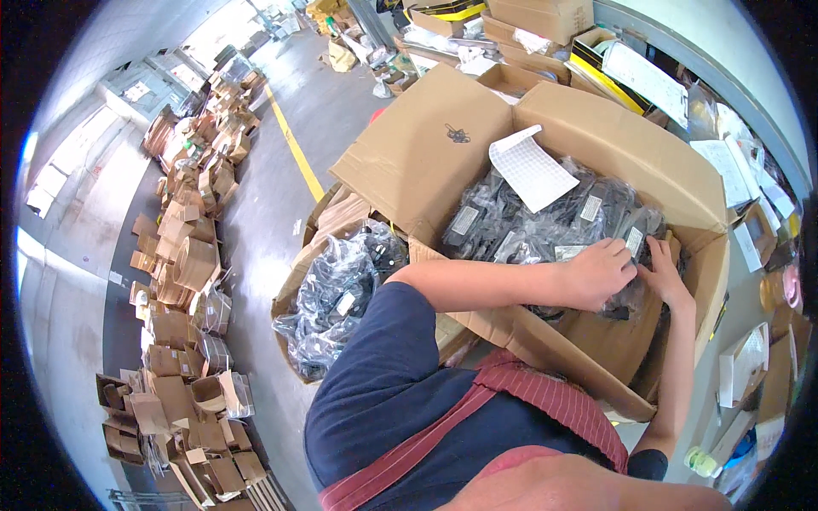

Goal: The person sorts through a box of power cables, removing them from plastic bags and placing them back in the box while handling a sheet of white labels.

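Note:
An open cardboard box (452, 140) stands in front of me, holding several clear plastic bags (520, 217) with dark items inside and white labels on them. My left hand (601, 274) has its fingers curled down on a plastic bag (629, 298) at the near right of the pile. Close beside it, my right hand (665, 274) touches the same bag's right side, thumb and forefinger spread apart. The tips of the left fingers are partly hidden, and what the bag contains is hard to make out. A white gridded sheet of paper (535, 170) lies on the pile.
Left of the box, a second carton holds more bagged dark items (341, 285). A long heap of cardboard boxes (183, 247) lines the far left, past a yellow floor line (292, 145). Papers (645, 81) and cartons (541, 19) crowd the right side.

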Motion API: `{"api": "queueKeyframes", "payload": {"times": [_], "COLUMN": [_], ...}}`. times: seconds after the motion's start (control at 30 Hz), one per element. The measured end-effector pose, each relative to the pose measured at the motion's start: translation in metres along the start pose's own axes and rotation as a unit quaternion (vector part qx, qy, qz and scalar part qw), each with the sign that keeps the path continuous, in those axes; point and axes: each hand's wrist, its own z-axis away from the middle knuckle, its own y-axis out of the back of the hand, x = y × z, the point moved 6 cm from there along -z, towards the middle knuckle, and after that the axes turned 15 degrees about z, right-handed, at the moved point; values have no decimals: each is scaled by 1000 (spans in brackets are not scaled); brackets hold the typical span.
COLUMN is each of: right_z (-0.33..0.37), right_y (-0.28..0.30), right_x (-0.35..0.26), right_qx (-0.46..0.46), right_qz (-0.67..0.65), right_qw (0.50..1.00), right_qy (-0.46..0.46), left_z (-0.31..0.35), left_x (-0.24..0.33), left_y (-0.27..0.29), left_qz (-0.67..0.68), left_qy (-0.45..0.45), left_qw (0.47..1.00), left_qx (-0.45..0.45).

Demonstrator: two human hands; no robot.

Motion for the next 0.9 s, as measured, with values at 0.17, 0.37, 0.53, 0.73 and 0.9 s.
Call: {"api": "queueKeyframes", "payload": {"times": [0.17,0.37,0.53,0.73,0.9], "right_z": [0,-2,5,3,1], "right_y": [-1,0,0,-1,2], "right_x": [1,-2,2,1,-2], "right_qx": [17,-17,-17,-8,-24], "right_qz": [-3,31,36,41,-7], "right_qw": [1000,999,999,998,999], "right_qy": [-18,-8,0,44,27], "left_z": [0,-1,-5,-5,5], "left_x": [-7,-20,-25,-38,-52], "left_y": [4,-5,-10,-12,-17], "left_qz": [-29,-62,-4,20,-14], "left_qy": [36,38,30,90,176], "left_qw": [996,997,998,996,972], "left_qx": [76,7,52,19,-153]}}
